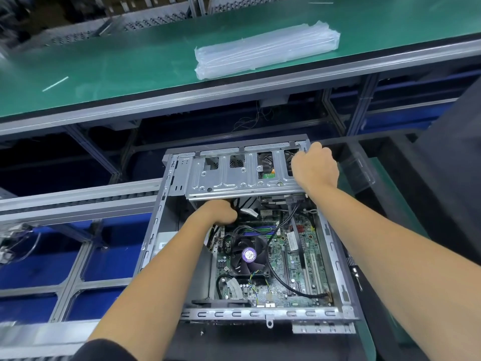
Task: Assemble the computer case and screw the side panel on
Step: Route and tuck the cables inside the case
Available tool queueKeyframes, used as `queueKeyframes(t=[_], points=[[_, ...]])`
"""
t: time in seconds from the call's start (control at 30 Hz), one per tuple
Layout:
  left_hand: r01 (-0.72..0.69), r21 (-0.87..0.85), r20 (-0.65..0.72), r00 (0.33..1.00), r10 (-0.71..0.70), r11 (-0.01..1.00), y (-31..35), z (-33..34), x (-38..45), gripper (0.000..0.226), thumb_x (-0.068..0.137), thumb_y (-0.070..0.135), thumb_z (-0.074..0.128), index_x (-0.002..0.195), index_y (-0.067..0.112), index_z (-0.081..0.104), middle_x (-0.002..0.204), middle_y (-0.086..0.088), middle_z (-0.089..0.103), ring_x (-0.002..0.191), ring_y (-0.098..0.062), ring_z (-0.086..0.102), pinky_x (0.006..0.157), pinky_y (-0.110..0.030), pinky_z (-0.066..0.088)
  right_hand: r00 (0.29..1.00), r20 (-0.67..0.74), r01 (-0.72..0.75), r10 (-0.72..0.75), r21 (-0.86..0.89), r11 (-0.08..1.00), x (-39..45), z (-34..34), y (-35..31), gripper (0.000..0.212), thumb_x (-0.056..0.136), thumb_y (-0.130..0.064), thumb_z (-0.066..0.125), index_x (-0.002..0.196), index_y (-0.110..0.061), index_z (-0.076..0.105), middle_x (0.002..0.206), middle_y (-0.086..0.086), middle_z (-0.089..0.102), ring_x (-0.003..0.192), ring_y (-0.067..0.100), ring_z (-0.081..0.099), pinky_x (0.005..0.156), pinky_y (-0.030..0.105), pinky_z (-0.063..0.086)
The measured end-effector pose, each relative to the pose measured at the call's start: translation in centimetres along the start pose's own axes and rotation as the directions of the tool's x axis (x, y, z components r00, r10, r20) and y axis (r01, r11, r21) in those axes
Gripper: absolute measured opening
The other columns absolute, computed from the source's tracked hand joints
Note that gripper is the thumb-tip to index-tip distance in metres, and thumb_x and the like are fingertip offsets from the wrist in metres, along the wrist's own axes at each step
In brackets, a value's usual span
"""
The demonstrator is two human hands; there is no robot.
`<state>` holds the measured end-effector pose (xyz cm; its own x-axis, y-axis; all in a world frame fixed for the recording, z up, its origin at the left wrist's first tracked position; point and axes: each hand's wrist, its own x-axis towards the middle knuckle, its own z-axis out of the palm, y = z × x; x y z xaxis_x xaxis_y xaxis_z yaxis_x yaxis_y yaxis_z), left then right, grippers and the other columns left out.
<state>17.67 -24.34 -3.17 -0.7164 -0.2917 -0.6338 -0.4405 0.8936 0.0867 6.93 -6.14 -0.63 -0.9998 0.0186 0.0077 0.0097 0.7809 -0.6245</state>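
While R hand (313, 166) grips drive cage (234, 175), L hand (217, 211) fingers hidden beneath.

Green-topped workbench (130, 61): runs across the upper part of the view, edged with a grey metal rail (234, 89). A clear plastic-wrapped bundle (268, 49) lies near the bench's front edge toward the right; a thin white strip (55, 83) lies near the front edge at left. Perforated metal panels (145, 22) stand along the back edge, blurred. Beneath the bench: dark recess with aluminium frame posts (359, 108) and loose thin wires (250, 122). Lower left: grey roller rail (78, 198) over blue bins (31, 267) in a metal frame. Right edge: large dark panel (453, 162). Even, bright overhead light.
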Motion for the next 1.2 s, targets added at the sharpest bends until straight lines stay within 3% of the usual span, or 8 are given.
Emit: queueKeyframes(t=[0.2, 0.27, 0.37, 0.5, 0.67, 0.97, 1.07, 1.2], points=[[-0.123, -0.317, 0.044, 0.989, 0.144, 0.94, 0.8, 0.0, -1.5, 0.02, 0.087, 0.03, 0.045, 0.072, 0.017, 0.043, 0.07, 0.001, 0.039, 0.059, -0.015, 0.032, 0.057, -0.032, 0.023, 1.0, 0.005, -0.005, 0.005, -0.005, 1.0, 0.0, -0.1, -0.1, 0.04, 0.101, -0.028, 0.036, 0.13, -0.003, 0.046, 0.133, 0.019, 0.049, 0.113, 0.038, 0.052, 0.078, 0.037, 0.031], [-0.157, -0.3, 0.076, 0.979, 0.188, 0.941, 0.8, 0.0, -1.9, 0.012, 0.085, 0.024, 0.05, 0.083, 0.014, 0.046, 0.081, -0.001, 0.041, 0.067, -0.016, 0.036, 0.061, -0.033, 0.029, 1.0, 0.003, -0.006, 0.006, -0.009, 1.0, 0.0, -0.1, -0.1, 0.04, 0.101, -0.028, 0.036, 0.13, -0.003, 0.046, 0.133, 0.019, 0.049, 0.113, 0.038, 0.052, 0.078, 0.037, 0.031], [-0.274, -0.324, 0.101, 0.942, 0.321, 0.906, 0.5, 0.1, -2.6, 0.053, 0.085, 0.022, 0.052, 0.135, 0.014, 0.034, 0.11, 0.001, 0.042, 0.094, -0.016, 0.042, 0.081, -0.033, 0.037, 1.0, -0.007, 0.0, 0.0, -0.021, 1.0, 0.0, 0.0, -0.1, 0.04, 0.101, -0.028, 0.036, 0.13, -0.003, 0.046, 0.133, 0.019, 0.05, 0.113, 0.038, 0.053, 0.078, 0.037, 0.031], [-0.309, -0.553, 0.032, 0.92, 0.391, 0.774, 0.3, -0.4, -3.3, 0.051, 0.088, 0.056, 0.041, 0.129, 0.028, 0.054, 0.129, 0.015, 0.048, 0.114, -0.006, 0.044, 0.097, -0.028, 0.034, 1.0, -0.012, 0.006, -0.007, -0.029, 1.0, 0.0, 0.1, -0.1, 0.04, 0.101, -0.029, 0.037, 0.13, -0.003, 0.046, 0.133, 0.019, 0.05, 0.114, 0.038, 0.053, 0.078, 0.037, 0.031], [-0.44, -0.367, -0.168, 0.898, 0.407, 0.82, 0.9, 0.8, -3.0, 0.036, 0.098, 0.043, 0.043, 0.08, 0.013, 0.051, 0.065, 0.006, 0.043, 0.055, -0.01, 0.039, 0.055, -0.027, 0.032, 1.0, -0.013, 0.006, -0.006, -0.026, 1.0, -0.1, 0.0, -0.1, 0.04, 0.101, -0.029, 0.036, 0.13, -0.003, 0.046, 0.133, 0.019, 0.049, 0.114, 0.039, 0.052, 0.079, 0.037, 0.031], [-0.447, -0.068, -0.169, 0.886, 0.432, 0.892, 1.0, 0.7, -3.8, 0.017, 0.1, 0.023, 0.038, 0.087, 0.019, 0.048, 0.081, 0.004, 0.047, 0.081, -0.021, 0.046, 0.068, -0.031, 0.037, 1.0, -0.007, 0.012, -0.012, -0.026, 1.0, -0.1, 0.0, -0.1, 0.04, 0.101, -0.028, 0.037, 0.13, -0.003, 0.046, 0.133, 0.019, 0.05, 0.113, 0.038, 0.053, 0.079, 0.037, 0.031], [-0.313, 0.237, -0.263, 0.891, 0.371, 0.92, 1.1, 1.6, -4.2, 0.015, 0.1, 0.021, 0.036, 0.103, 0.025, 0.05, 0.09, 0.0, 0.038, 0.09, -0.021, 0.037, 0.079, -0.039, 0.03, 1.0, 0.003, 0.01, -0.01, -0.016, 1.0, -0.1, 0.0, -0.1, 0.039, 0.101, -0.027, 0.036, 0.13, -0.002, 0.046, 0.133, 0.02, 0.049, 0.113, 0.038, 0.052, 0.079, 0.037, 0.031], [-0.404, 0.394, -0.289, 0.798, 0.529, 0.825, 1.8, 2.1, -4.4, 0.027, 0.084, -0.002, 0.046, 0.106, 0.009, 0.058, 0.102, -0.006, 0.045, 0.091, -0.027, 0.051, 0.065, -0.035, 0.04, 1.0, 0.005, 0.019, -0.019, -0.025, 0.999, -0.2, -0.2, -0.2, 0.038, 0.101, -0.026, 0.036, 0.129, -0.001, 0.046, 0.133, 0.02, 0.049, 0.114, 0.039, 0.051, 0.079, 0.036, 0.03]])
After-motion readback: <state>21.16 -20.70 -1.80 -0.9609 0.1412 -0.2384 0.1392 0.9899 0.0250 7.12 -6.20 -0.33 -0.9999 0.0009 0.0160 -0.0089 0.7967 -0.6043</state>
